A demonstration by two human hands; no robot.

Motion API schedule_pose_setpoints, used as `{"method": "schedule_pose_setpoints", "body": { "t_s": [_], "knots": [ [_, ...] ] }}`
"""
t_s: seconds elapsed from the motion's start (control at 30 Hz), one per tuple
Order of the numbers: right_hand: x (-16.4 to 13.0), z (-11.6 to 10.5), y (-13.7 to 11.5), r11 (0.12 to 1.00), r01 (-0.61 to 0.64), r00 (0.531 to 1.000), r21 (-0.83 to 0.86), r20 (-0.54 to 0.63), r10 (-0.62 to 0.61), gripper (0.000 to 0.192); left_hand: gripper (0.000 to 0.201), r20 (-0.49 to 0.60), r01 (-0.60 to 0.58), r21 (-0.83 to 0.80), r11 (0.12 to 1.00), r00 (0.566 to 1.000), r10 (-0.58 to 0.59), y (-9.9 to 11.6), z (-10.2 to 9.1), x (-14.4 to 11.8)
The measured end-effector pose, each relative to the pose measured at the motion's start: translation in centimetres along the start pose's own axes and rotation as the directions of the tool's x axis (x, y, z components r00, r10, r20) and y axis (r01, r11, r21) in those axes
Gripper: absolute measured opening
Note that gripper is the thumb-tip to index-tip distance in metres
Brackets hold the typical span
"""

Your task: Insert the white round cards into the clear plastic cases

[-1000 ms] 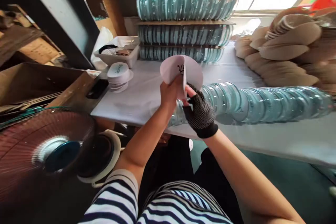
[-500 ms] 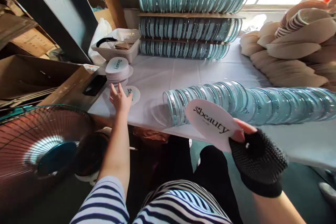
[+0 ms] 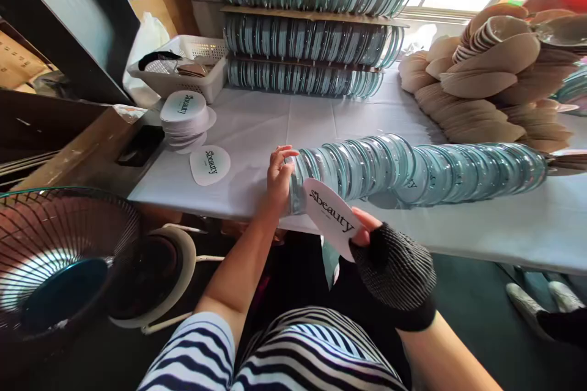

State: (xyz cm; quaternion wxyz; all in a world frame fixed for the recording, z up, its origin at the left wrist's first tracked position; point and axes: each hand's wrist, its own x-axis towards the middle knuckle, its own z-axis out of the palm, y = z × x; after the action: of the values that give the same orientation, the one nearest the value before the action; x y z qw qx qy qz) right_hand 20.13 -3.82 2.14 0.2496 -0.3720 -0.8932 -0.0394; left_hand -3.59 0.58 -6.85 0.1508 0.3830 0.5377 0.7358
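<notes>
My right hand [image 3: 394, 266], in a black dotted fingerless glove, pinches the edge of an oval white card [image 3: 331, 211] printed "sbeauty". The card is tilted in front of the row's left end. My bare left hand [image 3: 279, 180] has its fingers curled over the end piece of a long row of clear, round-edged discs [image 3: 358, 165], which lean against one another along the table. A loose white card [image 3: 210, 165] with the same print lies flat to the left. Behind it rises a stack of such cards [image 3: 183, 119].
Three tiers of clear discs [image 3: 316, 40] stand at the back of the white-covered table [image 3: 257, 125]. A white basket [image 3: 202, 70] sits at back left, beige pads [image 3: 477, 82] at back right. A fan [image 3: 64, 256] and a stool [image 3: 178, 281] are at lower left.
My left hand has moved right, from beside the card stack to the left end of the disc row. The right hand with its card has shifted slightly left in view.
</notes>
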Motion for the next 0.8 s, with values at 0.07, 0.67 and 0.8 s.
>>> {"method": "schedule_pose_setpoints", "body": {
  "t_s": [0.07, 0.67, 0.8],
  "knots": [
    [1.4, 1.9, -0.6, 0.999, 0.003, 0.999, 0.043, 0.041, -0.004, 0.041, 0.024, -0.011, 0.054, -0.006, 0.999, 0.998, -0.054, 0.3, 0.2, -0.2],
    [7.6, 6.4, -3.0, 0.974, -0.216, 0.892, 0.07, 0.42, 0.168, 0.029, 0.025, -0.055, 0.097, -0.059, 0.993, 0.993, -0.1, 1.2, 1.1, -0.5],
    [7.5, 6.6, -2.8, 0.994, -0.107, 0.837, 0.017, 0.542, 0.081, 0.027, 0.025, -0.074, 0.131, -0.088, 0.987, 0.988, -0.138, 1.1, 1.1, -0.2]
  ]
}}
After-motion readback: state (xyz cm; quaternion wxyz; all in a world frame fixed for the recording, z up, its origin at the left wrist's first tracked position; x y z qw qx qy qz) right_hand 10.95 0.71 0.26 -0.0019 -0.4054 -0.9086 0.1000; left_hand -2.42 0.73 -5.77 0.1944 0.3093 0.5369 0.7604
